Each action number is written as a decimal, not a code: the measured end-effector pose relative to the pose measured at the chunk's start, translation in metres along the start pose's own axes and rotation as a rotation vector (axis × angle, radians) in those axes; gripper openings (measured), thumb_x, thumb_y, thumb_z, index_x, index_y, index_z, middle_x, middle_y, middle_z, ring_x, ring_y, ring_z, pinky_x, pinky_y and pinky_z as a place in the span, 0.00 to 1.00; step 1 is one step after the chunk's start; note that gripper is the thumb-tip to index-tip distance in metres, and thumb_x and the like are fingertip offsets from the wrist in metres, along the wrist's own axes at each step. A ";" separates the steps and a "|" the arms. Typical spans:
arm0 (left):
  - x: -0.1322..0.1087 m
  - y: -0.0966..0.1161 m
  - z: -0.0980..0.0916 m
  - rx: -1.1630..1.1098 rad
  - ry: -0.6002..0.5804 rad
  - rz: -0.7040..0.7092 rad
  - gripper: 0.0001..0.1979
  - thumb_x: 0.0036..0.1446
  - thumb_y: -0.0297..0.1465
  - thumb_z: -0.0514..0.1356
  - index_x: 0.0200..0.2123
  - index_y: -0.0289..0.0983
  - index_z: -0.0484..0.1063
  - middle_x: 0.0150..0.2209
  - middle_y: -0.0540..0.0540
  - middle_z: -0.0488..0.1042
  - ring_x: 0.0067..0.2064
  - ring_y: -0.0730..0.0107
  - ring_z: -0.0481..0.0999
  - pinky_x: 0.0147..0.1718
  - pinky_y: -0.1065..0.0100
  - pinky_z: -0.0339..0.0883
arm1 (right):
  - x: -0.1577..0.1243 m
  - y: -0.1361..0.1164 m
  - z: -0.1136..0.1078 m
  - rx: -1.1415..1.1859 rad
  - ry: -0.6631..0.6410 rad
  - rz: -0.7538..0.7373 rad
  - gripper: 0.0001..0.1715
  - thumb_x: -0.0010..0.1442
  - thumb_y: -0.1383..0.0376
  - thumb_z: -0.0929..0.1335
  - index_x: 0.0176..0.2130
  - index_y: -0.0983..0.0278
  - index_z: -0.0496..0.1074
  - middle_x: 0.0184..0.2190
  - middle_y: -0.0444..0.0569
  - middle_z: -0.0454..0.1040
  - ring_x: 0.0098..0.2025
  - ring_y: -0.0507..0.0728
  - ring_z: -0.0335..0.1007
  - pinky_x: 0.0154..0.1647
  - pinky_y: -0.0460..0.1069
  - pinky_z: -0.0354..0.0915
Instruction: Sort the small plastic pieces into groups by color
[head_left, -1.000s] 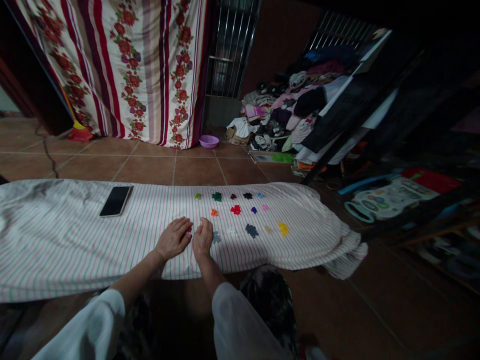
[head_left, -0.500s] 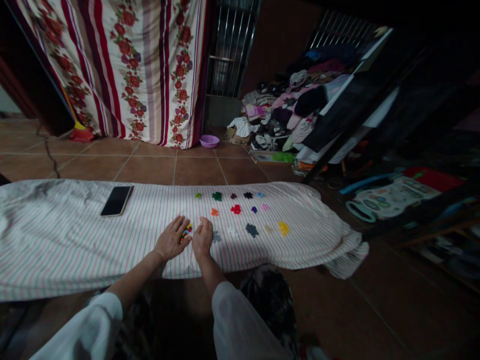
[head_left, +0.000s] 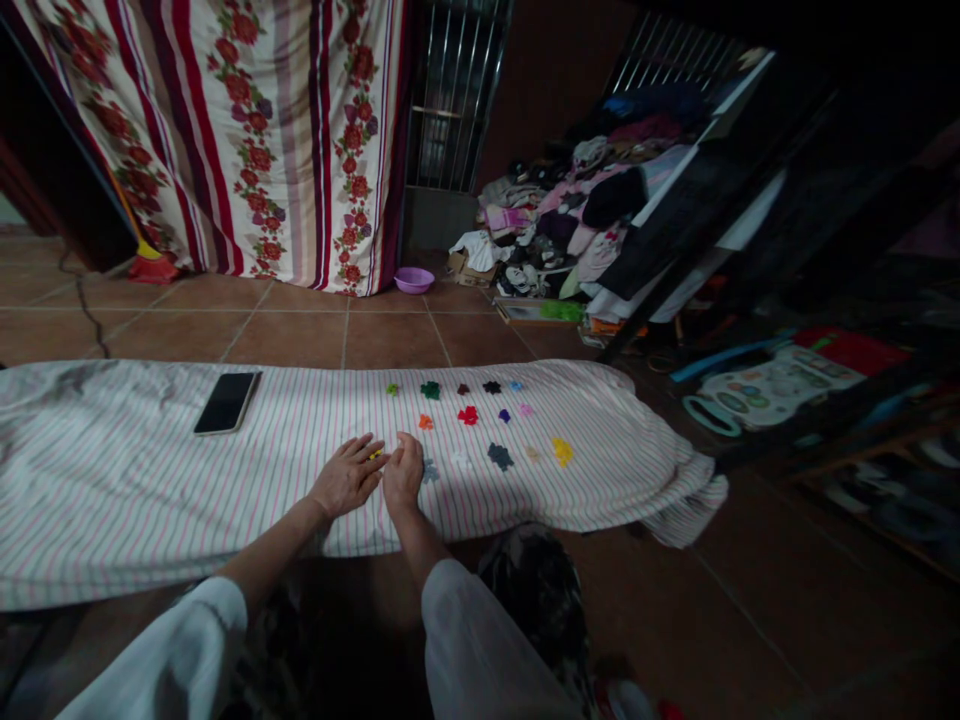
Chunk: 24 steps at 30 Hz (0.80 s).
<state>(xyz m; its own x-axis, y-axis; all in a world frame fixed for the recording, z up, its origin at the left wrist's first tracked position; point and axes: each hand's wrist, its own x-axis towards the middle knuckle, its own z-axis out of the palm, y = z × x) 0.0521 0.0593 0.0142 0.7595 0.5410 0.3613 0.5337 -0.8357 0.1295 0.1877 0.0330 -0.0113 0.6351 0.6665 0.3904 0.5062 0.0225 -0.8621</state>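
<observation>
My left hand [head_left: 347, 478] lies low over the striped cloth with its fingers stretched out, palm down. Under and beside its fingertips a bit of a mixed-colour cluster of small pieces [head_left: 376, 453] shows yellow; the rest is hidden. Close against its fingertips is my right hand [head_left: 403, 472], fingers curled in; what they hold, if anything, cannot be made out. Just right of that hand lies a light grey pile [head_left: 430, 470]. Further right are white [head_left: 461, 459], dark grey [head_left: 500, 456], beige [head_left: 532, 453] and yellow [head_left: 562, 452] piles.
Beyond them sit orange [head_left: 425, 422], red [head_left: 468, 415], dark green [head_left: 430, 390] and black [head_left: 491, 387] piles, among others. A phone [head_left: 226, 403] rests at left on the striped cloth [head_left: 135, 480]. Past it stand a purple basin [head_left: 414, 280] and a clothes heap [head_left: 555, 215].
My left hand has shifted over the mixed pieces, so less of them shows, and its fingers now meet my right hand. The view has turned slightly; the sorted piles look the same.
</observation>
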 end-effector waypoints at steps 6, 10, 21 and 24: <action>-0.016 -0.004 0.000 0.005 0.074 -0.039 0.22 0.66 0.37 0.50 0.59 0.44 0.72 0.62 0.41 0.71 0.66 0.54 0.66 0.62 0.47 0.65 | 0.000 -0.001 0.000 -0.004 0.009 -0.006 0.20 0.59 0.75 0.57 0.43 0.64 0.73 0.41 0.55 0.76 0.47 0.60 0.71 0.55 0.57 0.66; -0.022 -0.004 0.001 0.015 0.110 -0.065 0.24 0.67 0.39 0.49 0.62 0.42 0.68 0.65 0.39 0.68 0.68 0.53 0.63 0.63 0.47 0.63 | -0.001 -0.001 0.000 -0.028 0.013 -0.018 0.20 0.60 0.74 0.57 0.44 0.64 0.73 0.41 0.56 0.76 0.48 0.60 0.71 0.55 0.57 0.66; -0.013 0.006 0.001 0.091 0.013 -0.033 0.25 0.69 0.42 0.47 0.65 0.45 0.64 0.66 0.41 0.66 0.69 0.52 0.60 0.64 0.45 0.58 | 0.000 0.003 0.002 -0.024 0.006 -0.013 0.19 0.60 0.74 0.58 0.44 0.64 0.73 0.41 0.55 0.76 0.48 0.60 0.71 0.54 0.57 0.66; -0.016 0.010 -0.001 0.106 0.019 -0.006 0.24 0.69 0.41 0.48 0.65 0.45 0.65 0.67 0.41 0.65 0.70 0.53 0.59 0.66 0.45 0.57 | 0.000 0.003 0.001 -0.027 0.013 -0.025 0.19 0.61 0.73 0.57 0.43 0.64 0.73 0.41 0.55 0.76 0.47 0.60 0.71 0.54 0.56 0.66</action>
<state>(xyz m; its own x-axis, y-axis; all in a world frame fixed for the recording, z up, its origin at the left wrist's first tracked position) 0.0444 0.0422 0.0105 0.7497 0.5428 0.3785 0.5749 -0.8175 0.0336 0.1884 0.0342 -0.0144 0.6300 0.6559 0.4159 0.5375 0.0184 -0.8431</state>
